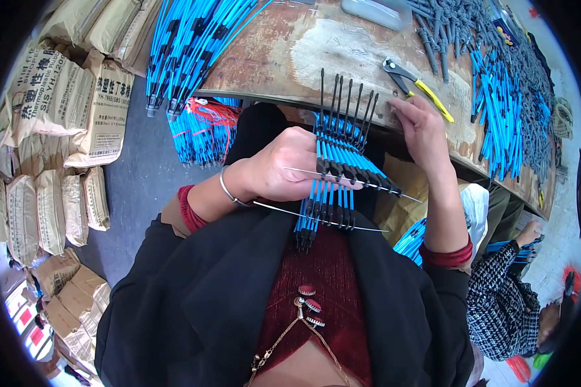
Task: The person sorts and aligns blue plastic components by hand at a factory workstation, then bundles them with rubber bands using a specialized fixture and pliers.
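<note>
My left hand [292,164] is closed around a row of blue umbrella ribs [342,155] with black joints, held in front of my chest. Two thin metal wires cross this row: an upper wire [400,193] runs through the black joints, and a lower wire [277,209] passes across the ribs nearer my body. Black rib tips point away toward the table. To the right, at the table's front edge, my right hand [423,129] is raised apart from the ribs, thumb and index finger pinched together. Whatever sits between those fingertips is too small to make out.
Pliers with yellow handles [426,93] lie on the worn wooden table [271,58]. Blue rib bundles [187,45] rest at its left, loose blue ribs [500,129] and grey parts [448,26] at its right. Paper sacks [51,97] are stacked left. Another person [507,303] sits at right.
</note>
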`<move>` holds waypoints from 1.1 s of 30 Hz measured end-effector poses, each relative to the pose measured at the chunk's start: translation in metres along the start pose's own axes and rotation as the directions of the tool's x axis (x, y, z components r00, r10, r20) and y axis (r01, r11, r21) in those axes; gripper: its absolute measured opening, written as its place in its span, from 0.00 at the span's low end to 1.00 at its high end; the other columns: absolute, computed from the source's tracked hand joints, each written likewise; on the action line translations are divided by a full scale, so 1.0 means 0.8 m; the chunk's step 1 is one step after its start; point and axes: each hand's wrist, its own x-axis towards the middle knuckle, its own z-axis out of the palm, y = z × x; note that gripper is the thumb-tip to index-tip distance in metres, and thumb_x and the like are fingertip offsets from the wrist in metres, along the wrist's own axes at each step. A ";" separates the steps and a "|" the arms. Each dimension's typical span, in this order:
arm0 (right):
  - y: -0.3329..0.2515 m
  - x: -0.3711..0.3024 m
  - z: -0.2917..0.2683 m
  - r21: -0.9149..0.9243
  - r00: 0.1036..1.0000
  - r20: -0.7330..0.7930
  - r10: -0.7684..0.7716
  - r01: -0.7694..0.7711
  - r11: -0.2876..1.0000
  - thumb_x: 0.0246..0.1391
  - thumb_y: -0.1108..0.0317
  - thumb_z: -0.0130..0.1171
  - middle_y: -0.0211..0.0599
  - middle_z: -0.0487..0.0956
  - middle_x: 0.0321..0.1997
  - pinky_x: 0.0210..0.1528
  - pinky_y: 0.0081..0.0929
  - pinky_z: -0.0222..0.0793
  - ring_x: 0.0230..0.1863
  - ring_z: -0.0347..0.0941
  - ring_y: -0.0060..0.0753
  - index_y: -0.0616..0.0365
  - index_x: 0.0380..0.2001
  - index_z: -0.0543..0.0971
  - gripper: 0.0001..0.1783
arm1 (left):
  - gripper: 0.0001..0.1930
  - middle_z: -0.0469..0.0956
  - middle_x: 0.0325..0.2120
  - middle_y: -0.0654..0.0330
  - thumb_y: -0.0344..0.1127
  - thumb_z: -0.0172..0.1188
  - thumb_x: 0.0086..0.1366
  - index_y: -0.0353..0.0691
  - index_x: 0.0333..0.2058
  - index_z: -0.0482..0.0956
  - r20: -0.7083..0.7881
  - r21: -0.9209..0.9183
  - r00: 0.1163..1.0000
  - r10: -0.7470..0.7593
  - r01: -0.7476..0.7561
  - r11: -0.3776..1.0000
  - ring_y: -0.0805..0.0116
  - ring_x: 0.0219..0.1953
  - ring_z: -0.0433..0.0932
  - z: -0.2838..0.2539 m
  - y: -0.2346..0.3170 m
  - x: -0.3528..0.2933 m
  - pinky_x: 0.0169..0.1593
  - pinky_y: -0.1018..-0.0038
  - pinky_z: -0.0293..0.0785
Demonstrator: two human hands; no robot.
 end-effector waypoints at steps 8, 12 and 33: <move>-0.004 0.017 0.009 -0.018 0.999 0.006 -0.048 0.048 0.999 0.49 0.76 0.55 0.38 0.72 0.26 0.33 0.26 0.66 0.29 0.71 0.38 0.58 0.35 0.79 0.09 | 0.07 0.79 0.31 0.58 0.30 0.62 0.51 0.37 0.31 0.80 0.014 -0.006 0.999 -0.051 0.051 0.999 0.62 0.29 0.78 -0.006 0.012 -0.001 0.32 0.71 0.74; -0.003 0.029 0.012 -0.025 0.996 0.039 -0.076 0.077 0.997 0.48 0.76 0.54 0.37 0.73 0.27 0.34 0.26 0.66 0.30 0.71 0.37 0.57 0.35 0.79 0.09 | 0.08 0.80 0.31 0.58 0.29 0.62 0.51 0.39 0.32 0.81 0.013 -0.088 0.987 -0.157 0.158 0.984 0.62 0.31 0.79 -0.003 0.015 -0.004 0.34 0.71 0.75; -0.019 0.069 0.028 0.060 0.986 0.083 -0.147 0.142 0.988 0.49 0.75 0.54 0.38 0.74 0.28 0.36 0.26 0.66 0.31 0.72 0.37 0.59 0.35 0.78 0.09 | 0.10 0.80 0.36 0.58 0.30 0.61 0.53 0.40 0.36 0.80 -0.041 -0.551 0.914 -0.403 0.316 0.773 0.62 0.39 0.79 -0.009 0.018 -0.020 0.44 0.73 0.74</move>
